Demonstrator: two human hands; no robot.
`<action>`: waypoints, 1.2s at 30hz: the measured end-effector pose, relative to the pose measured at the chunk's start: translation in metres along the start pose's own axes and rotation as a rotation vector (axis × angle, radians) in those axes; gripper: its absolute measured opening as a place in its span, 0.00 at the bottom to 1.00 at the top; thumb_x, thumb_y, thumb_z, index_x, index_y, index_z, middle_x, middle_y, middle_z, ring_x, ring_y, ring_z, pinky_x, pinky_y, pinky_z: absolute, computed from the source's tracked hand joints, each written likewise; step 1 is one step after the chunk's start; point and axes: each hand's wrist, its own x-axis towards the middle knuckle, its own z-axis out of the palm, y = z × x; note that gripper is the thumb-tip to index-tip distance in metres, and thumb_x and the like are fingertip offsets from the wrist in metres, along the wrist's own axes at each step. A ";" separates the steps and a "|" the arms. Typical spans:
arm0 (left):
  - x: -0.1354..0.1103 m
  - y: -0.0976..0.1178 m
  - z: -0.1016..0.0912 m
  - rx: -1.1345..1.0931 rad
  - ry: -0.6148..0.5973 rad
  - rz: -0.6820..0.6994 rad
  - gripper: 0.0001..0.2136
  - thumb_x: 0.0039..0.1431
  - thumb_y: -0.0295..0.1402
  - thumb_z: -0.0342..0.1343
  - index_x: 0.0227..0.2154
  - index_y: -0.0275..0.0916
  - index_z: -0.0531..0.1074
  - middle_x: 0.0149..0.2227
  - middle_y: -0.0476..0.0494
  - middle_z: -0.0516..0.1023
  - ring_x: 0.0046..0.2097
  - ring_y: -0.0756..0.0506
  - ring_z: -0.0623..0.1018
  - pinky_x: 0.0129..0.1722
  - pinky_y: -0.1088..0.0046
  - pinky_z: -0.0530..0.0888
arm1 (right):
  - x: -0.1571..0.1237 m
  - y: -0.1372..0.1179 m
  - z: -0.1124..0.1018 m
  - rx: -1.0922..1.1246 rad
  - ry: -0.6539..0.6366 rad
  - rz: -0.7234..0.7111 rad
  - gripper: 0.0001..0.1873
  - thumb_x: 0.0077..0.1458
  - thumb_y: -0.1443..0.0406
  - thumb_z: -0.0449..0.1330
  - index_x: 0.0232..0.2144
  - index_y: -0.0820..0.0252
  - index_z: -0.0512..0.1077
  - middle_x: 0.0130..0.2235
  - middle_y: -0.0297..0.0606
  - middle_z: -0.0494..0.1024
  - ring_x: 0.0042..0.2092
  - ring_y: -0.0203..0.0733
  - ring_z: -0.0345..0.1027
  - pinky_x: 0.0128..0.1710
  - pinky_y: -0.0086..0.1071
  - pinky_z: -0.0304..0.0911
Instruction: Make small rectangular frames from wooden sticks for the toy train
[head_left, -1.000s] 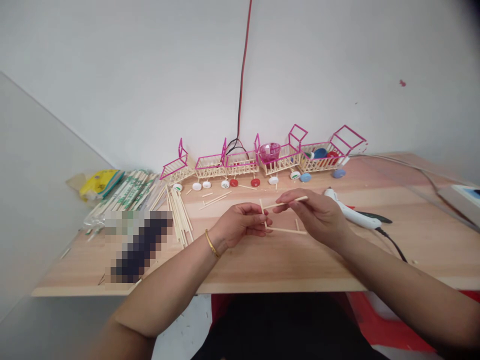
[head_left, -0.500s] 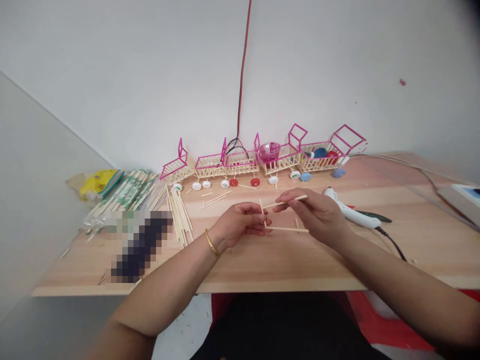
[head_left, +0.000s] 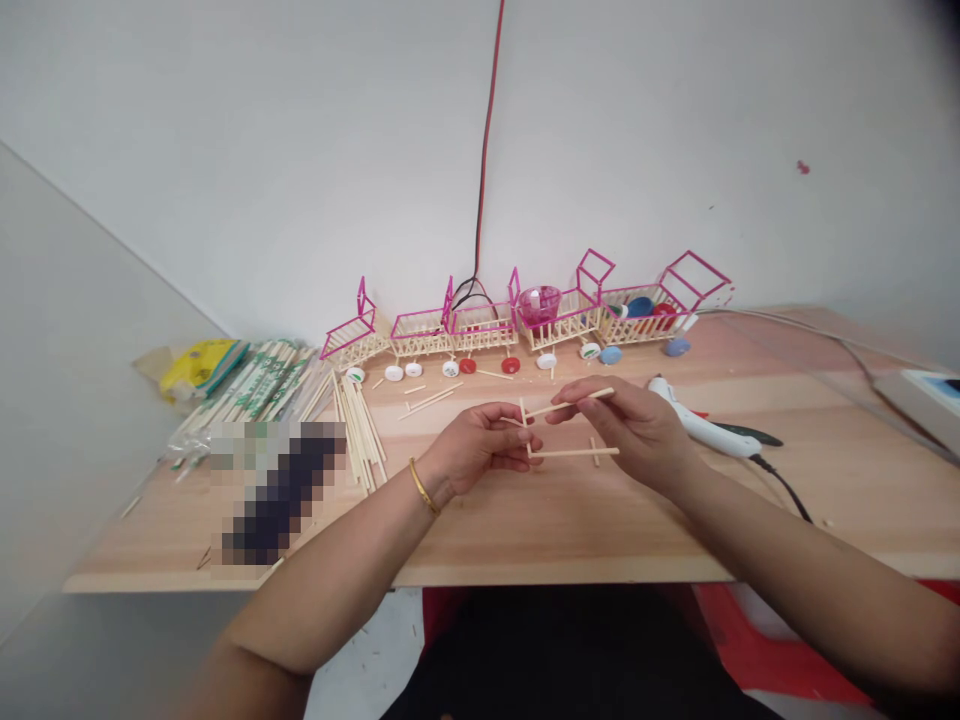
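Note:
My left hand pinches a short wooden stick that stands crosswise at its fingertips. From its lower end a longer wooden stick runs out to the right. Between thumb and fingers, my right hand grips another wooden stick, whose left end meets the upper part of the short one. Together the three form an open-sided frame above the table. Whether the joints are fixed I cannot tell. A small loose piece of stick lies on the tabletop below.
Small stick carts with purple rims and bottle-cap wheels line the wall. Loose sticks and bagged chopsticks lie left, near a blurred dark patch. A white glue gun with a black cord rests right, before a white box.
The lower long stick has tilted slightly, its right end a little higher. Both hands keep nearly the same place and grip.

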 end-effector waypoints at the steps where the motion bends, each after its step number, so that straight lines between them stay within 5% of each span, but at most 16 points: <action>1: 0.000 0.000 0.000 0.002 -0.005 0.002 0.17 0.43 0.30 0.66 0.35 0.36 0.67 0.28 0.45 0.78 0.27 0.49 0.78 0.31 0.73 0.75 | 0.000 0.000 0.000 0.004 -0.001 0.002 0.08 0.60 0.63 0.51 0.40 0.55 0.68 0.38 0.38 0.78 0.37 0.40 0.75 0.41 0.36 0.67; 36: 0.000 0.000 -0.001 0.038 -0.002 0.002 0.15 0.43 0.31 0.65 0.35 0.35 0.69 0.28 0.45 0.78 0.26 0.50 0.77 0.30 0.75 0.74 | -0.002 0.000 0.002 0.029 -0.001 0.026 0.08 0.60 0.63 0.52 0.41 0.56 0.69 0.36 0.38 0.78 0.38 0.40 0.75 0.40 0.34 0.67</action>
